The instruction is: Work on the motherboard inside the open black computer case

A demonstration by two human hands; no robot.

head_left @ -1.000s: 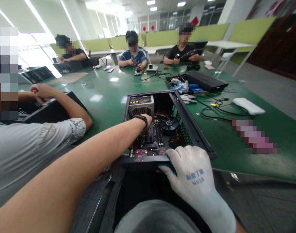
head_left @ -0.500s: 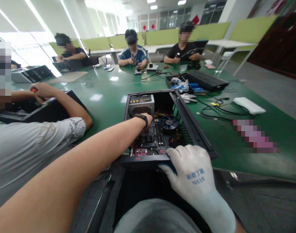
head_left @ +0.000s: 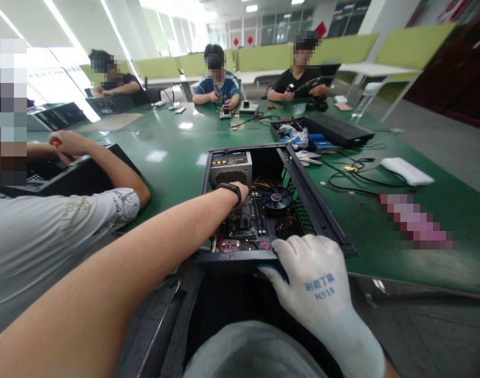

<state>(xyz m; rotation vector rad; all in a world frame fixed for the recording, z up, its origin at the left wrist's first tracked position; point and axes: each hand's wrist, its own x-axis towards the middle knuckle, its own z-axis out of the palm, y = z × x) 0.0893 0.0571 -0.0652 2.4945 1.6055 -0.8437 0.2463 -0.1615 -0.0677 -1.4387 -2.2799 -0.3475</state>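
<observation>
An open computer case (head_left: 322, 210) lies before me at the table's near edge. Inside it are a power supply (head_left: 231, 167), a motherboard (head_left: 240, 226) and a round fan (head_left: 277, 199). My bare left hand (head_left: 242, 192), with a black band at the wrist, reaches into the case beside the power supply, over the motherboard. Its fingers are hidden behind the back of the hand. In a white glove, my right hand (head_left: 311, 273) is closed over the near rim of the case, thumb on the outer side.
At left, a co-worker's arm (head_left: 117, 163) reaches into another black case (head_left: 125, 160). Right of my case lie cables (head_left: 334, 181), a white box (head_left: 407, 171) and a glove (head_left: 308, 157). Behind them stands a black tray (head_left: 279, 137) with gloves. Several people sit across the green table (head_left: 169, 142).
The view has shifted very slightly. Both my hands keep the same places, left inside the case and right on its near rim.
</observation>
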